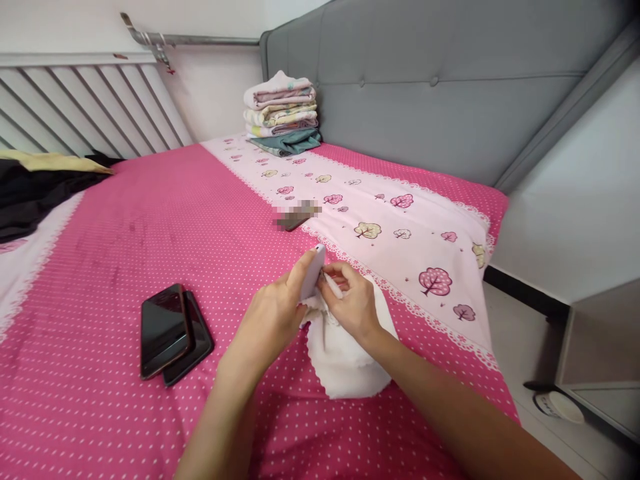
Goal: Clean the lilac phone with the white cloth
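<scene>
**White phone held over a cloth on the bed**

While the pink dotted bed sheet (150,227) is lying spread under everything, a white phone (313,270) is being held upright on its edge above the bed by the left hand (273,317), whose fingers are being kept clamped around it. The right hand (350,300) is being held closed against the phone's side, pinching something small and white that cannot be made out. A white cloth (345,360) is being pressed beneath both hands. Two dark phones (173,333) are lying overlapped to the left, well apart. Folded laundry (283,110) is being kept stacked by the grey headboard (425,87).
</scene>
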The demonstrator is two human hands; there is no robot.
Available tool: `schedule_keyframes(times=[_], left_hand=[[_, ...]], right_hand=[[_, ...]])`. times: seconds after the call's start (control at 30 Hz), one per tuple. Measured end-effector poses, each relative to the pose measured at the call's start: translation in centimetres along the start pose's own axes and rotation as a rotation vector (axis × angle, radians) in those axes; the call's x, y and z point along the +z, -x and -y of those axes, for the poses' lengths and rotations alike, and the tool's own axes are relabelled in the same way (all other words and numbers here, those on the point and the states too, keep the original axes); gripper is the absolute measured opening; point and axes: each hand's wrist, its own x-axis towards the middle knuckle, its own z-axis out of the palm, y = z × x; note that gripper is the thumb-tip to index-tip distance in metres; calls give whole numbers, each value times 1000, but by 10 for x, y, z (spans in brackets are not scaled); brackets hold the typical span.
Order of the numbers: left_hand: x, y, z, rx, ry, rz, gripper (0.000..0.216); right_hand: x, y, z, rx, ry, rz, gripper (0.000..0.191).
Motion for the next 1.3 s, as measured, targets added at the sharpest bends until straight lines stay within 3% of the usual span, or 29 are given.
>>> schedule_keyframes(times=[0.23,0.63,1.1,1.3], left_hand=[[-1,-2,1,-18,-1,0,80],[0,0,0,3,5,-5,79],[-1,-2,5,-37,-20,-4,82],[-1,0,7,-12,29,-22,79]], right_hand=[[2,1,-3,50,42,93,14],[4,0,-7,162,-105,44,12],[0,11,10,-384,-43,190,21],[-2,12,12,-497,2,227,24]])
